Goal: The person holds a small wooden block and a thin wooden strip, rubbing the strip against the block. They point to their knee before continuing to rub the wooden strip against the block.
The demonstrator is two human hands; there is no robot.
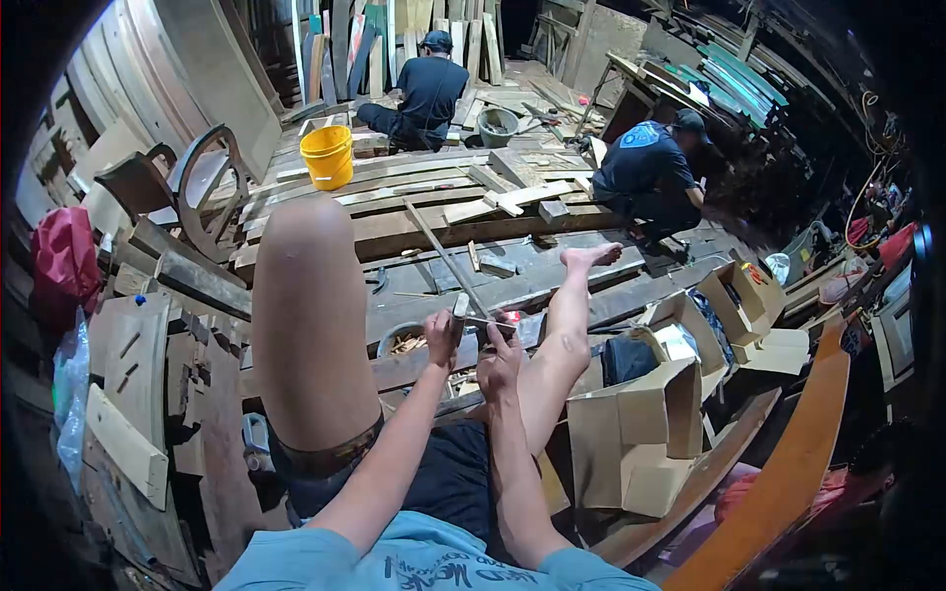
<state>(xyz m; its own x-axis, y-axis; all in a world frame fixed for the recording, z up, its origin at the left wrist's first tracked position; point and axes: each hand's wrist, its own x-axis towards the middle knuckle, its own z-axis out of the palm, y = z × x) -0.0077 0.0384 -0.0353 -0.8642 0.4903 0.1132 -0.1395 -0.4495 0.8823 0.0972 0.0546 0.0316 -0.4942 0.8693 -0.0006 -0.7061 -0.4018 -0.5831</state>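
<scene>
My left hand [442, 340] is closed around a small pale block-shaped piece [460, 304], which sticks up past its fingers. Close beside it, my right hand [500, 362] grips a thin flat strip [489, 320] that reaches across toward the left hand. A long narrow bar [434, 241] slants away from just beyond both hands over the planks. Left of the hands, a round container [402, 340] holds wood scraps. What the right palm covers is hidden.
Two people [431, 94] crouch farther off among planks, one at the right [650, 172]. A yellow bucket [327, 158] stands on the boards, with a grey bucket [498, 126] behind. Open cardboard boxes [641, 414] are on my right; a wooden chair [187, 177] stands left.
</scene>
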